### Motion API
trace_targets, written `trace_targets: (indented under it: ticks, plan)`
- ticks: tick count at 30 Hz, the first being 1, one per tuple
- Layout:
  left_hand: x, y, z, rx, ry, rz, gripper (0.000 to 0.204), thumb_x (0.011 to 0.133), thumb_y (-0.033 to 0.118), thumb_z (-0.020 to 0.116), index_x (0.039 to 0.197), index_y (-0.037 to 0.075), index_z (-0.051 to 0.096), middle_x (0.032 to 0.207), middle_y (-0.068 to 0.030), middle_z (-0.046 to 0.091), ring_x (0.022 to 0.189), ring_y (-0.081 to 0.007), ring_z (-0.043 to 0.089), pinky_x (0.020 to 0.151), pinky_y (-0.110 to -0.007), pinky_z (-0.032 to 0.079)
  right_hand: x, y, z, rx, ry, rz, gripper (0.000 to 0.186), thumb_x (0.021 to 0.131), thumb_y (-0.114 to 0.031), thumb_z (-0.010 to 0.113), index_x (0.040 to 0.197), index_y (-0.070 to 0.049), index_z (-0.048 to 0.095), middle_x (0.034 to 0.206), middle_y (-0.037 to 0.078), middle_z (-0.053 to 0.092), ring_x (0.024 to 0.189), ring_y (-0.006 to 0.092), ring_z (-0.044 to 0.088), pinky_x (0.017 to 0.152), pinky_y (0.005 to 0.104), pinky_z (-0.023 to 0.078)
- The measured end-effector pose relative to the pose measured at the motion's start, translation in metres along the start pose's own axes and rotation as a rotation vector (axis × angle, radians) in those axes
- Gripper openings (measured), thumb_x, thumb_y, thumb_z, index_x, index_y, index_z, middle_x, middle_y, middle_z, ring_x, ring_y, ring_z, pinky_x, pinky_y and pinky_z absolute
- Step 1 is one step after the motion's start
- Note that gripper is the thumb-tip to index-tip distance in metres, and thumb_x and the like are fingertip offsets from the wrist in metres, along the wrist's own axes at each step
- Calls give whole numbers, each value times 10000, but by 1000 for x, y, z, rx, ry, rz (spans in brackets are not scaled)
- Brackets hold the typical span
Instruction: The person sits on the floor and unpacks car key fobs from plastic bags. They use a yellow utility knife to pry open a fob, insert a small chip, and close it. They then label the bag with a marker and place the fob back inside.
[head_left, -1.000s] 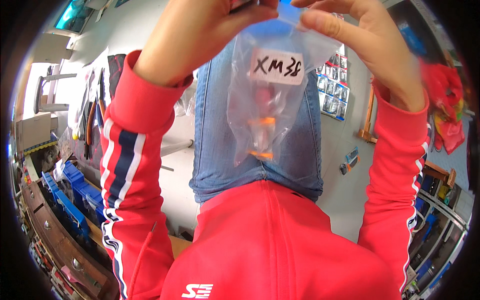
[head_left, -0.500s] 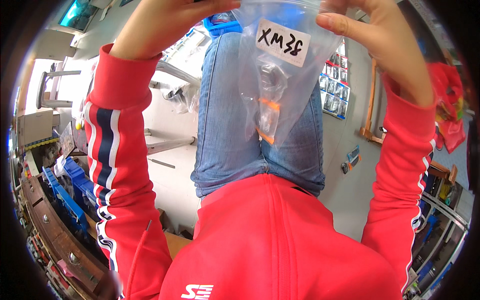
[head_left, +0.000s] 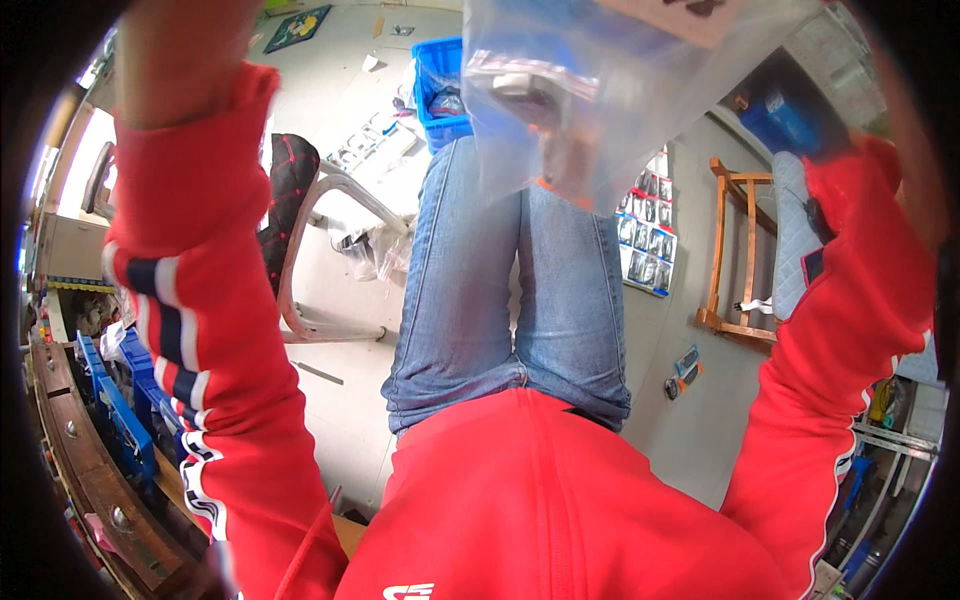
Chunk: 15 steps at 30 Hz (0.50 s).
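A clear zip bag (head_left: pixel 630 90) with a white label at its upper part hangs in front of my knees, its top cut off by the upper edge. Inside it sits a smaller clear packet (head_left: pixel 567 150) with dark and orange parts. To the left of the bag, my left hand (head_left: pixel 190 60) shows only as a blurred wrist and lower hand, its fingers out of the picture. My right hand (head_left: pixel 908 130), at the upper right, is just as smeared. Neither hand's grip on the bag can be seen.
Beyond my knees stands a blue crate (head_left: pixel 440 90) with bagged things. Rows of small packets (head_left: pixel 645 240) lie on the floor at right, near a wooden-framed chair (head_left: pixel 730 240). A metal-framed chair (head_left: pixel 290 240) is at left, beside a brown drawer cabinet (head_left: pixel 90 450).
The bag has risen toward the upper edge and come closer. Both hands have gone up and apart, and their fingers have left the picture. The view has shifted, showing more floor ahead.
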<state>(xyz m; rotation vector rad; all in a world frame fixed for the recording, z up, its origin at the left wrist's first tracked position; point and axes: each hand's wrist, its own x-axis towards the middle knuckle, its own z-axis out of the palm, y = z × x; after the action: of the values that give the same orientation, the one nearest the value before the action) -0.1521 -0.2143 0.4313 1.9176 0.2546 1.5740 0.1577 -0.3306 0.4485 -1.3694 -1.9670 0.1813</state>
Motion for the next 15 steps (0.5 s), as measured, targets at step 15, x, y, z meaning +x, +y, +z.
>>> trace_targets:
  ticks: [15]
  plan:
    - [-111,-77,67,-272,-220,-898,389,716,223,718,1045,49,602,657,18,568,490,-37,423,422,-192,296,68,24,-31,-109,234,2,339,865,-310,502,973,6,558,813,79,609,540,50,479,471,170,374]
